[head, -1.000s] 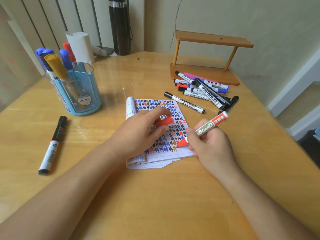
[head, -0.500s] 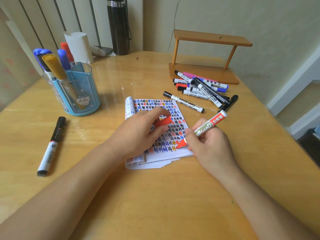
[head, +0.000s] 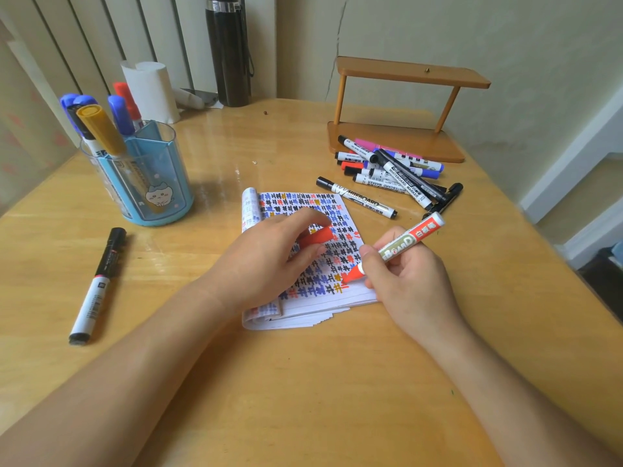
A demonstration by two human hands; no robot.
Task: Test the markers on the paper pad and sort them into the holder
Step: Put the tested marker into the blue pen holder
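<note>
A paper pad [head: 350,299] covered in small coloured marks lies in the middle of the table. My right hand [head: 404,278] grips an uncapped red whiteboard marker [head: 401,246], its tip touching the pad's lower right part. My left hand [head: 266,261] rests on the pad and pinches the marker's red cap [head: 317,236]. A blue translucent holder [head: 148,183] with several markers stands at the left. A pile of markers [head: 391,173] lies beyond the pad at the right.
A single black-and-white marker [head: 97,286] lies on the table at the left. A small wooden shelf [head: 401,106] stands behind the pile. A black bottle [head: 229,48] and a white paper roll [head: 151,89] stand at the back edge.
The red marker's tip has shifted slightly down and left on the pad. My left hand stays in place with the cap.
</note>
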